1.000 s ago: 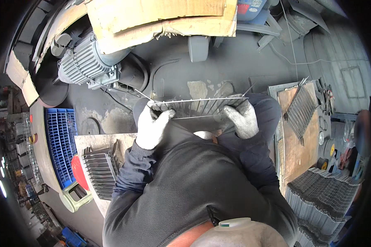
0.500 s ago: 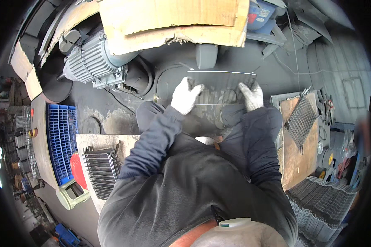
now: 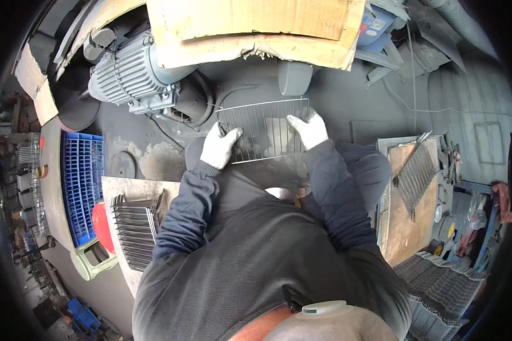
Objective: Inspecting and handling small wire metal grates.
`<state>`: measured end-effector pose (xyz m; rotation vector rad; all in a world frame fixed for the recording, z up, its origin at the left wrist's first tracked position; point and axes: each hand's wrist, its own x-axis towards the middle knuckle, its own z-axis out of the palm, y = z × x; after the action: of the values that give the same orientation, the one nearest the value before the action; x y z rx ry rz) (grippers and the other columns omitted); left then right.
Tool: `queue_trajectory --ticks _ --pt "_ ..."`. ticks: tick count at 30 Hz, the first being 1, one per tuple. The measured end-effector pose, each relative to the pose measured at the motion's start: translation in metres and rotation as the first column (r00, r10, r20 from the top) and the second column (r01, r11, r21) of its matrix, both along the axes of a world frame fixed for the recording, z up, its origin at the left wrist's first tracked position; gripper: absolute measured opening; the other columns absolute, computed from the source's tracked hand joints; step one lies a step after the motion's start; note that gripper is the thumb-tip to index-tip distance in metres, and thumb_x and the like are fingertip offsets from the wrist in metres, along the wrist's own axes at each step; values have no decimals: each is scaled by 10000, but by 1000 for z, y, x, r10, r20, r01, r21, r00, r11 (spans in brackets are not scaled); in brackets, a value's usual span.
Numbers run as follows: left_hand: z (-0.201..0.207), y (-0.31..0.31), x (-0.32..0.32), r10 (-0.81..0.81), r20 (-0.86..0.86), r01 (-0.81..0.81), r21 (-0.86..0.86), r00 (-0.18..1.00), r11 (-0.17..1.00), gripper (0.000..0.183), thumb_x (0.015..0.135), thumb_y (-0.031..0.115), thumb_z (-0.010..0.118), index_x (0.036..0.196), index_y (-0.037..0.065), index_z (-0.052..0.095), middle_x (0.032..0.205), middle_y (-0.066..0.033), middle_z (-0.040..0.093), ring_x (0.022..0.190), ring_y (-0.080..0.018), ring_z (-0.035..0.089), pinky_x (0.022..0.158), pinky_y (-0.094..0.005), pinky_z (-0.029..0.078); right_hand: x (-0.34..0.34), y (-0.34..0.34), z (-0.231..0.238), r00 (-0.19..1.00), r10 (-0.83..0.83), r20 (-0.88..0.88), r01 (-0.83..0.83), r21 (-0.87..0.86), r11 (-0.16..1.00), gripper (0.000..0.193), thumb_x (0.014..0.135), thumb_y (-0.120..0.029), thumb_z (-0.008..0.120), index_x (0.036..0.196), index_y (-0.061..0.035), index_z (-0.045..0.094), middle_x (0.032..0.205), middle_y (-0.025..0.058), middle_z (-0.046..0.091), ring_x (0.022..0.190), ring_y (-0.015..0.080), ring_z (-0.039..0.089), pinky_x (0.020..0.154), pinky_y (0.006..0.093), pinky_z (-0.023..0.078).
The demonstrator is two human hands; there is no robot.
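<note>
Between my gloved hands is a rectangular wire rack [image 3: 263,131] with thin parallel bars, held out in front of my knees. White-gloved, my left hand [image 3: 219,145] grips its left edge, thumb on top. On the opposite edge, my right hand [image 3: 310,128] is closed round the frame in the same way, its thumb over the wire. The fingers beneath the rack are partly hidden. To my left, several dark wire racks [image 3: 133,233] lie stacked on a board. On the right, more racks [image 3: 415,179] rest on a wooden board.
A grey electric motor [image 3: 132,74] stands at the far left, below cardboard sheets [image 3: 256,28]. At left are a blue plastic crate [image 3: 84,182] and a pale green stool [image 3: 91,260]. A large stack of wire racks [image 3: 441,287] fills the lower right.
Both hands have shifted left with the wire rack. It has tilted, so its bars now face up and show clearly, where before mostly its far edge showed.
</note>
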<state>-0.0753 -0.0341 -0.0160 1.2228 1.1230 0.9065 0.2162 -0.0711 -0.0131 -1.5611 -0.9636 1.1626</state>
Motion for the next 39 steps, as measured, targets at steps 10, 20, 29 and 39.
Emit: queue_trajectory --ticks 10,20,29,39 --pt "76 -65 63 -213 320 276 -164 923 947 223 1027 119 703 1194 14 599 973 -66 697 825 -147 678 742 -282 573 89 -148 156 942 -317 -113 331 152 931 358 969 -97 694 1297 33 629 1022 76 718 855 157 666 750 309 550" --pt "68 -80 53 -54 404 216 -367 913 905 161 1036 125 683 1163 38 636 974 -73 692 779 -182 689 729 -324 595 214 -278 200 235 -857 458 497 701 511 230 1015 -29 653 1226 62 654 1072 153 733 921 215 707 870 337 574" --pt "69 -93 39 70 385 113 -433 920 894 134 1039 143 691 1111 43 640 929 -75 690 765 -176 675 701 -319 592 283 -281 98 -420 -35 907 322 184 929 546 760 -107 748 1300 -185 740 903 138 665 840 334 661 768 484 521" --pt "63 -102 32 107 338 74 -482 935 873 172 1046 172 693 1134 45 617 937 -101 685 778 -208 685 703 -339 597 288 -283 37 -232 -53 971 335 131 933 405 902 -264 722 1295 -171 737 945 150 677 919 352 651 845 494 505"
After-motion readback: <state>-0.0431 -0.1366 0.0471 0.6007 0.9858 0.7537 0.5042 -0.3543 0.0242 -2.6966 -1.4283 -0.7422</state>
